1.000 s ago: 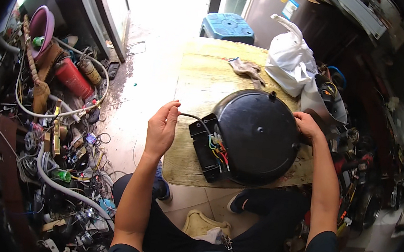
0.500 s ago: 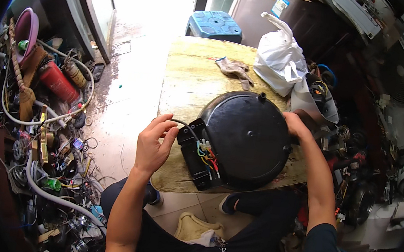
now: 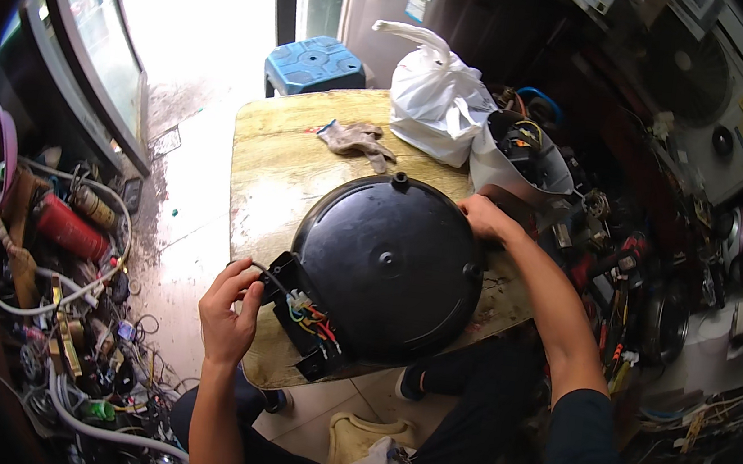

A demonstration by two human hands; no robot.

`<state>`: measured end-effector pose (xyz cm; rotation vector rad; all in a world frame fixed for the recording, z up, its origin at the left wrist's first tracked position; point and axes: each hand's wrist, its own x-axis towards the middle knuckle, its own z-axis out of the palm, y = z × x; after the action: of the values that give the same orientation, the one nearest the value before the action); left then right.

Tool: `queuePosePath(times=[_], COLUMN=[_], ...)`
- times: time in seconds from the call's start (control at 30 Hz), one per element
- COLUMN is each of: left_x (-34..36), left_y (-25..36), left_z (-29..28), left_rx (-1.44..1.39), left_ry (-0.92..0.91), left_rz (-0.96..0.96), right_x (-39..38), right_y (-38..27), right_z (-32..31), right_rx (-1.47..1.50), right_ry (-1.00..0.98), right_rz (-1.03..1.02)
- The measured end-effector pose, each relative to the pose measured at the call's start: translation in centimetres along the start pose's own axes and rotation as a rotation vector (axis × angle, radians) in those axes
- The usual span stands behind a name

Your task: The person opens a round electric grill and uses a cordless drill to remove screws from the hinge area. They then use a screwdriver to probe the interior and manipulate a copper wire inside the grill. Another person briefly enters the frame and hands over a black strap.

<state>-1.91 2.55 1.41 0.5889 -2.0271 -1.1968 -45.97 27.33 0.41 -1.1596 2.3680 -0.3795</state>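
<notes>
A round black appliance base [image 3: 386,265] lies upside down on the wooden table [image 3: 263,144], a short peg standing out at its far edge. On its near left side sits an open black wiring box [image 3: 292,337]. Coloured wires [image 3: 315,321] in red, yellow and blue, with pale connectors, show inside it. My left hand [image 3: 232,308] is closed at the fingertips on a black cord [image 3: 269,276] that runs into this box. At the far right rim, my right hand [image 3: 486,219] grips the base; its fingertips are hidden by the rim.
A crumpled work glove [image 3: 356,140], a white plastic bag [image 3: 440,99] and a white bucket of parts [image 3: 532,167] are on the table's far side. Behind stands a blue stool [image 3: 316,68]. Cables and scrap lie around a red cylinder [image 3: 71,228] on the left floor.
The whole view has swung to the right, so everything sits further left in the picture. Both hands keep nearly the same places on the cord and the base.
</notes>
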Motion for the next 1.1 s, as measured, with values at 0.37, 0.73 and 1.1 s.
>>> queuePosePath(times=[0.37,0.73,1.1], left_x=[-1.7,-2.0,-5.9], left_y=[-0.4,7.8,14.8], left_z=[-0.5,-0.8,3.7], left_rx=[0.077,0.406,0.375], left_ry=[-0.031,0.047,0.012], left_rz=[0.020,0.234,0.340], right_x=[-1.7,-5.7,-11.8], right_y=[0.5,-8.0,-21.0], right_z=[-0.5,-5.6,-8.5], right_rx=[0.899,0.951,0.903], right_ry=[0.008,-0.090,-0.045], right_rz=[0.151,0.198,0.018])
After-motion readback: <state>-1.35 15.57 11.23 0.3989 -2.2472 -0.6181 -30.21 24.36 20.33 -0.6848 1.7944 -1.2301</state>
